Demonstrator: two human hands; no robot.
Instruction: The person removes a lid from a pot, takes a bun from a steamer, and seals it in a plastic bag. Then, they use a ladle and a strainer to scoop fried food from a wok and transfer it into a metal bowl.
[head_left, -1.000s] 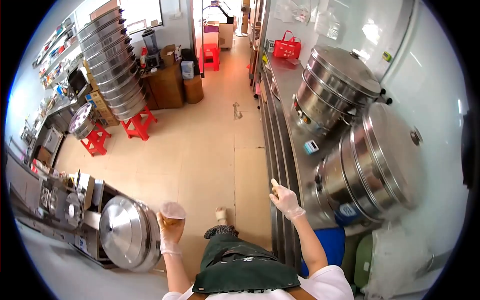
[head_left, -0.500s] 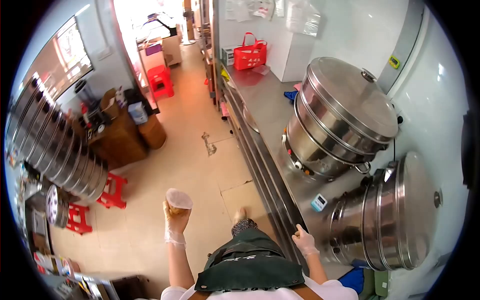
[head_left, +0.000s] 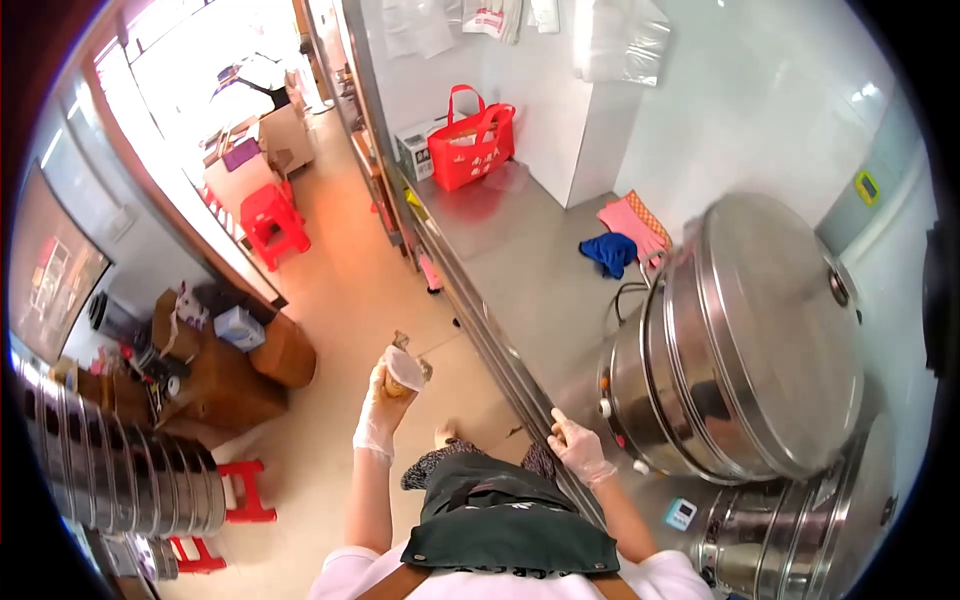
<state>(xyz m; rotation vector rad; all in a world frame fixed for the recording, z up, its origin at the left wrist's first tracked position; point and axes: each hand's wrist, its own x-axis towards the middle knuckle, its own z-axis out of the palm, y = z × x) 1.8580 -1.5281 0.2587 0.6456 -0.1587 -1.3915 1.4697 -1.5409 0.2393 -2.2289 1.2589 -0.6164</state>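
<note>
Plastic cup [head_left: 403, 370], raised since the earlier frame, lay tilted in left hand [head_left: 378, 415], fingers wrapped mid-wall; probably light, crushable. Right hand [head_left: 577, 447] rested, fingers spread, on table [head_left: 520, 250] edge.

Bare counter [head_left: 520, 260] beyond bulky steamer [head_left: 750, 340]

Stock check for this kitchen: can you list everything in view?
steamers: two, silver, lidded, right on counter
counter: one, steel, along right wall
bag: one, red, counter's far end
cloths: two, blue and pink, counter behind steamers
timer: one, white, between steamers
stools: three, red, floor at left
tray stack: one, silver, lower left
cup: one, clear, in left hand
apron: one, dark green, worn
left hand: gloved, shut on cup
right hand: gloved, open, on counter edge
</note>
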